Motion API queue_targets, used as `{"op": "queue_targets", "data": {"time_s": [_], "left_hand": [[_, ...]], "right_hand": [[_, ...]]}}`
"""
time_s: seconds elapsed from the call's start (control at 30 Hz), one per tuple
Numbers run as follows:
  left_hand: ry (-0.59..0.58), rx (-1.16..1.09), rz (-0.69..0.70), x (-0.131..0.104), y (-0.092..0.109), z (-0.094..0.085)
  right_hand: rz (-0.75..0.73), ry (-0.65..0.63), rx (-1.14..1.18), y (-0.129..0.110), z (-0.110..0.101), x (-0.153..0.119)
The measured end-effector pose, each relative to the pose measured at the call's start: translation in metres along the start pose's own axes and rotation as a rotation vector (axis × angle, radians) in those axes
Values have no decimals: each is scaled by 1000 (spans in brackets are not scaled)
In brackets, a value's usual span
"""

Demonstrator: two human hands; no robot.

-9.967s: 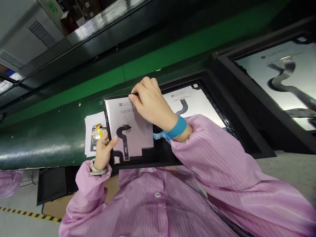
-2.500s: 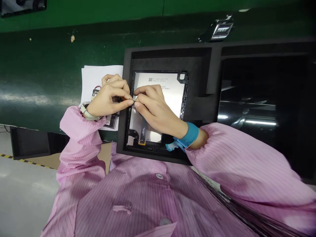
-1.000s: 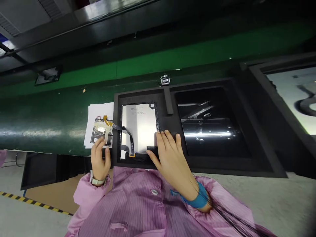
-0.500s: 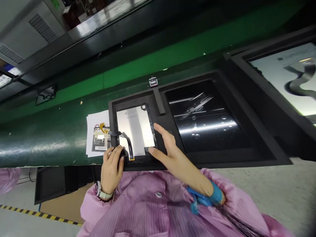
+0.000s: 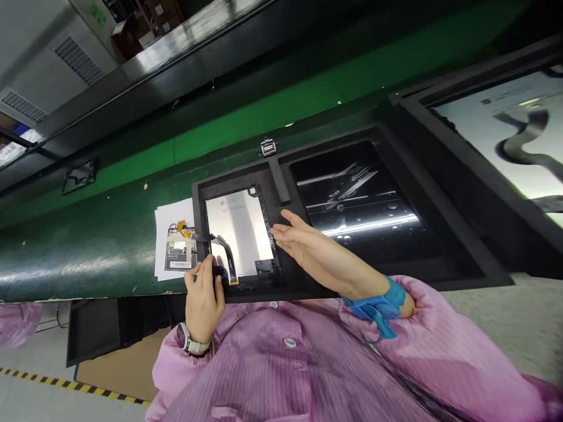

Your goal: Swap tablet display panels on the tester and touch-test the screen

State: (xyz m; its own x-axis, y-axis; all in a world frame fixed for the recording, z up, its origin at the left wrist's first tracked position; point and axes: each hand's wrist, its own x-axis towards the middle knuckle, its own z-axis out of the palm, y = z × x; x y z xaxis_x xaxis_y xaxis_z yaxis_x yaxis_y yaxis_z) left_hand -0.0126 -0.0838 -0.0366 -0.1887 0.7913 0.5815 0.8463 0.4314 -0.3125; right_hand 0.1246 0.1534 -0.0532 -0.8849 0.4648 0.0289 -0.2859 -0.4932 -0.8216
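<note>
A tablet display panel (image 5: 241, 228) with a silvery back lies in the left recess of a black foam tray (image 5: 281, 184). A dark flex cable (image 5: 227, 255) curves over its lower left part and runs toward a small circuit assembly (image 5: 182, 247) on white paper. My left hand (image 5: 204, 299) lies over the tray's lower left edge, its fingertips at the panel's corner and the thumb apart. Extended fingers of my right hand (image 5: 308, 243) reach the panel's right border; nothing shows in that hand. What lies under my left fingertips is hidden.
The tray's right recess holds a glossy black panel (image 5: 360, 193). Farther right, another tray (image 5: 407, 123) carries a silvery panel (image 5: 497, 135). A metal clip-like piece (image 5: 268, 147) sits behind the tray on the green bench (image 5: 88, 234). White paper (image 5: 165, 211) lies left of the tray.
My right hand has turned and shifted up along the panel's right border, with its thumb lifted off the lower right corner. That dark corner now shows. My left hand stays near the lower left corner.
</note>
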Motion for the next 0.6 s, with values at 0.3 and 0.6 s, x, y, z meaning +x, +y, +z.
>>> {"op": "queue_targets", "data": {"time_s": [0.3,0.6], "left_hand": [[18,-45,-48,-1,3,4],[22,-84,-101,-2,8,2]], "right_hand": [[162,46,101,-42,3,20],[84,45,-75,-47,15,19]]}}
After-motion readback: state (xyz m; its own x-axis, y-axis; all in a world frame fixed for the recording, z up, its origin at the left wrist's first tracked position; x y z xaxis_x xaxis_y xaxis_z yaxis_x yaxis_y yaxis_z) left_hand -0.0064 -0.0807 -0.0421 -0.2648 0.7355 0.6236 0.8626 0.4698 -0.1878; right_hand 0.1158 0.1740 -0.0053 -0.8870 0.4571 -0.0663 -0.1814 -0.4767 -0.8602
